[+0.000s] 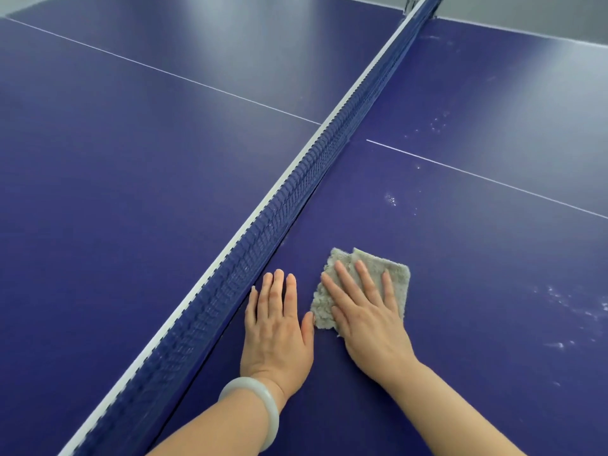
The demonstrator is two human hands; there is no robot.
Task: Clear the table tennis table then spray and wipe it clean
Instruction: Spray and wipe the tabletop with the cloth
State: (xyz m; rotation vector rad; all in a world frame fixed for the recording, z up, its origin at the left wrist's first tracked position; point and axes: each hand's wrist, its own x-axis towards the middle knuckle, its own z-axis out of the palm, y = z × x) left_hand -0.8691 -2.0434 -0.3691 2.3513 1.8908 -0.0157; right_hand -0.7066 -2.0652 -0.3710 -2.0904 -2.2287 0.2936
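The blue table tennis table (131, 192) fills the view, with its net (296, 192) running diagonally from bottom left to top right. A folded grey cloth (398, 274) lies on the right half, close to the net. My right hand (365, 317) presses flat on the cloth, fingers spread. My left hand (278, 327) rests flat on the bare surface beside it, between the cloth and the net, holding nothing. A pale bangle sits on my left wrist.
White spray droplets or marks (572, 307) speckle the right half of the table, with more near the white centre line (487, 179). The net post (411, 1) stands at the far edge. Grey floor shows beyond the table.
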